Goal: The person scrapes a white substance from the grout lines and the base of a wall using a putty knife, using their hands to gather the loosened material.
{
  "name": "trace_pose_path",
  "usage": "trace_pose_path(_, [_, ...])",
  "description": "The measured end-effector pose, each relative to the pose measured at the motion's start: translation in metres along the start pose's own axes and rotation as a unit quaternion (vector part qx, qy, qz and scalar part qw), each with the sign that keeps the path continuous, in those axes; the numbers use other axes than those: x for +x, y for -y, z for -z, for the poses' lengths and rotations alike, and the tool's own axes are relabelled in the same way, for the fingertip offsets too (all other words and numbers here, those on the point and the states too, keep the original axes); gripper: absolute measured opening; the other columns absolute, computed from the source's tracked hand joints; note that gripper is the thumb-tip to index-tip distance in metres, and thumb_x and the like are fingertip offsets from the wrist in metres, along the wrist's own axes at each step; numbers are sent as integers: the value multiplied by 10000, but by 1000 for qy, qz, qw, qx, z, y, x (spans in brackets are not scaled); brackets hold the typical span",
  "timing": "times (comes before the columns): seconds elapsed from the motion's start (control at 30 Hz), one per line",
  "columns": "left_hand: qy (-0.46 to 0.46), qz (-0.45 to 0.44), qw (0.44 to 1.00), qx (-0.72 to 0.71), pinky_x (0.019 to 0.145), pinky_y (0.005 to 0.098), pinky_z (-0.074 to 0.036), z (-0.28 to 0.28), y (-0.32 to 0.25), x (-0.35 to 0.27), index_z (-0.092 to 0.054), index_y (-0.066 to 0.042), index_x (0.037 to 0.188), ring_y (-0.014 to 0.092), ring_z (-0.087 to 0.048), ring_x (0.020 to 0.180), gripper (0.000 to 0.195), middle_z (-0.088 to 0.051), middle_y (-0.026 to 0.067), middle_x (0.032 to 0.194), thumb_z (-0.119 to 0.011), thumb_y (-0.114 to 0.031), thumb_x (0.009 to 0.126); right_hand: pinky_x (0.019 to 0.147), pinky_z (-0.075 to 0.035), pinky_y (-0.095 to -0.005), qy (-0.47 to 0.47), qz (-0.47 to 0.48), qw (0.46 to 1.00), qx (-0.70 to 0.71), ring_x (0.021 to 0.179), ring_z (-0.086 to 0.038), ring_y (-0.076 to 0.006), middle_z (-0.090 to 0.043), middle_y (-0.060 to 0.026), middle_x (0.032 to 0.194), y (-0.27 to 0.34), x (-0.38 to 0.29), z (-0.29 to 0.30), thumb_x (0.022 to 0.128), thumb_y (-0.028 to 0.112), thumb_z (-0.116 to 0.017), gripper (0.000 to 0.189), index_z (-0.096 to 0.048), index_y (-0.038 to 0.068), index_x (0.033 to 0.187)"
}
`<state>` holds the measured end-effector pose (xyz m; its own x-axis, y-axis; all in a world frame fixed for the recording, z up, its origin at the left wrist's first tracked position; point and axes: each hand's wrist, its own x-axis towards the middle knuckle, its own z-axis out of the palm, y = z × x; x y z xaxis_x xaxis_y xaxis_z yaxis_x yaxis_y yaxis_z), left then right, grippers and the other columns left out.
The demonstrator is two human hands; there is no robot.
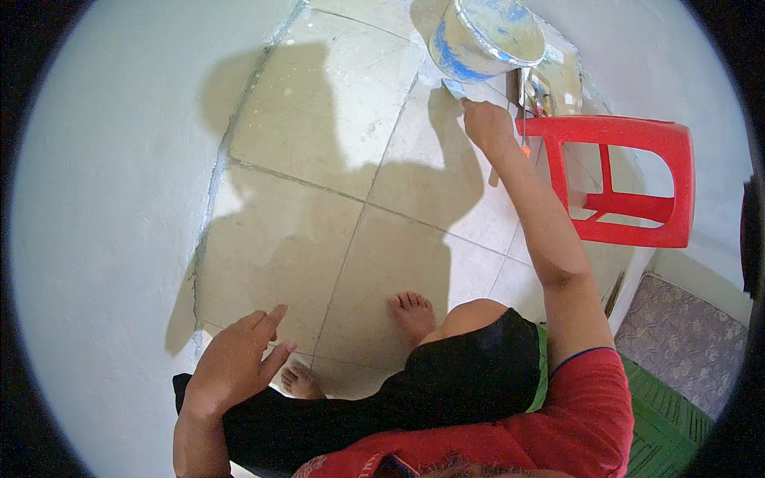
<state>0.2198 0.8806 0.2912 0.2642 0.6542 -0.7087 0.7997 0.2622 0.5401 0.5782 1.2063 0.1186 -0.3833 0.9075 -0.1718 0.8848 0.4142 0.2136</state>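
Observation:
My right hand [490, 123] reaches forward, its fingers closed round a putty knife [454, 89] whose flat metal blade points toward a plastic bucket [448, 57]. The bucket is smeared with blue and off-white, with a pale, pasty coating visible inside. The blade appears just below the bucket in the picture; whether the two touch cannot be told. Above my lap and near the left wall, my left hand [233, 361] holds nothing, its thumb and index finger apart.
A red plastic stool [678, 179] is at the right, near several tools [541, 98]. Tiled floor [299, 227] carries shadows and pale spots. The painted wall [119, 209] rises at left. A green plastic surface [663, 412] and a patterned grey-brown surface [681, 328] lie at lower right.

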Motion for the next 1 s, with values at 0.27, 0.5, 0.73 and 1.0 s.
trace_pose_path(0.27, [-12, -7, 1000, 8, 769, 429, -494, 0, 4, -4, -464, 3, 1365, 332, -616, 874, 531, -603, 174, 950, -605, -273, 934, 710, -574, -446, 58, 24, 998, -30, 820, -713, -320, -718, -160, 876, 32, -14, 14, 921, 145, -481, 280, -673, 91, 1117])
trace_pose_path(0.5, [-26, -1, 1000, -5, 745, 421, -499, -2, 9, -6, -482, 6, 1344, 326, -617, 849, 520, -609, 172, 933, -622, -267, 925, 711, -575, -439, 80, 69, 993, -42, 811, -715, -312, -718, -157, 852, 36, -4, 11, 884, 126, -507, 225, -690, 75, 1003])
trace_pose_path(0.73, [-34, -14, 999, -30, 733, 421, -495, -3, 8, -5, -489, 8, 1341, 321, -611, 826, 520, -606, 169, 914, -631, -263, 920, 711, -576, -432, 71, 60, 995, -45, 824, -718, -301, -721, -167, 880, 44, 10, 19, 876, 124, -512, 238, -703, 81, 1010])
trace_pose_path(1.0, [-20, -10, 1000, -19, 741, 425, -495, -2, 5, -4, -482, 10, 1348, 327, -615, 847, 531, -605, 180, 929, -627, -268, 920, 718, -574, -435, 94, 72, 991, -55, 829, -716, -327, -717, -185, 892, 57, 16, 29, 877, 129, -512, 235, -705, 75, 999])
